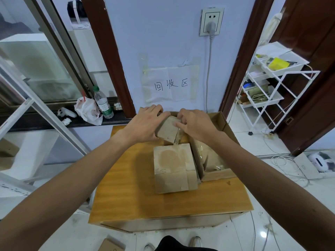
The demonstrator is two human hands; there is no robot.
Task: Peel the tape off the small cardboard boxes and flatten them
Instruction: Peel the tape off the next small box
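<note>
Left hand [145,123] fingers clamped round small box [167,131], raised over table [126,178]. Right hand [196,124] fingertips pinch tape [178,134] beside left fingers. Risk: hasty pull snaps tape short.

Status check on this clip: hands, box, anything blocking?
Left hand grips the small box, held up. Right hand pinches its top edge. Second box unflattened on table. Open carton alongside, nothing blocking.
</note>
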